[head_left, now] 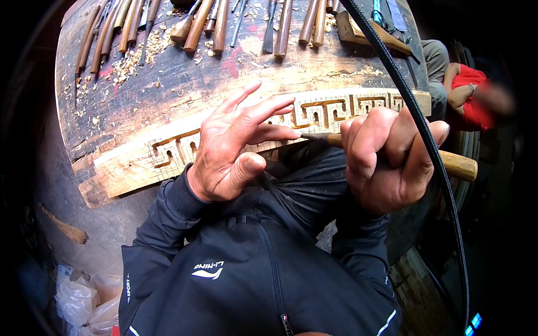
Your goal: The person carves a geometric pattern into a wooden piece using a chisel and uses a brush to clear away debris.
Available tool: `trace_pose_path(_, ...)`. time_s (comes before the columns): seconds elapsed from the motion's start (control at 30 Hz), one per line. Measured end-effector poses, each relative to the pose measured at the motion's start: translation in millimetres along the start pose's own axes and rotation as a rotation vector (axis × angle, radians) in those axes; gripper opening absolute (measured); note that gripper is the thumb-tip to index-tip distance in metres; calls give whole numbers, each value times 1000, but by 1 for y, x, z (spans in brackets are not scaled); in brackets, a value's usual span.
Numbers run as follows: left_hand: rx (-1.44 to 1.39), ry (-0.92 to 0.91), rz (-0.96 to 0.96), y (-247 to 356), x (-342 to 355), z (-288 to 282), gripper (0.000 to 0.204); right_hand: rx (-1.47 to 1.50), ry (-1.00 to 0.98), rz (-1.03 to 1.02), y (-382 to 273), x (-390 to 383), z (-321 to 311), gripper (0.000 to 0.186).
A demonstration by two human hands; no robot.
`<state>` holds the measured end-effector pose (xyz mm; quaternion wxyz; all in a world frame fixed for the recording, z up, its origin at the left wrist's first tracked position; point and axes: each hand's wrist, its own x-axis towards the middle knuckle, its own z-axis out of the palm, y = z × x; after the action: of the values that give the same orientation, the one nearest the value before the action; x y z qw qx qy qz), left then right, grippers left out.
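My right hand point(392, 157) is closed around the wooden handle of a carving chisel point(459, 166), whose thin dark blade points left. Its tip lies by the fingertips of my left hand point(235, 140). That hand is open, fingers spread, above a long pale board point(123, 168) on the near edge of the bench. Carved into the board is a fret pattern point(319, 113) of angular grooves over a pencilled grid. My left hand and the chisel hide part of its middle.
Several wood-handled chisels point(200, 25) line the far side of the worn workbench point(185, 75), among wood shavings point(131, 64). A wooden block point(364, 35) sits at the far right. One black cable point(412, 103) crosses the view. At right is a person in red point(473, 89); plastic bags point(84, 299) lie lower left.
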<state>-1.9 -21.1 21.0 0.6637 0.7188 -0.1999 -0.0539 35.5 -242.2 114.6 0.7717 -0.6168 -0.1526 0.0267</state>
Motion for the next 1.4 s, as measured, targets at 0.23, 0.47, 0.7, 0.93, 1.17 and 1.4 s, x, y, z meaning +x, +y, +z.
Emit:
trace_pose_path(0.23, -12, -10, 28, -6, -1, -3, 116, -94, -50, 64, -8, 7, 0, 58)
trace_pose_path(0.47, -157, 31, -82, -2, -1, 1, 116, -148, -43, 109, -11, 13, 9, 57)
trace_pose_path(0.7, -6, 126, 89, -8, 5, 4, 98, -206, -80, 88, -13, 6, 15, 54)
trace_pose_path(0.93, -120, 38, -71, -1, 0, -3, 117, -272, -115, 100, -15, 2, 19, 58)
trace_pose_path(1.17, -18, 193, 85, -6, 3, 3, 93, -424, -96, -35, -7, -12, 43, 66)
trace_pose_path(1.4, -43, 652, 59, -8, -11, 5, 77, 186, 244, -201, 5, 0, 2, 53)
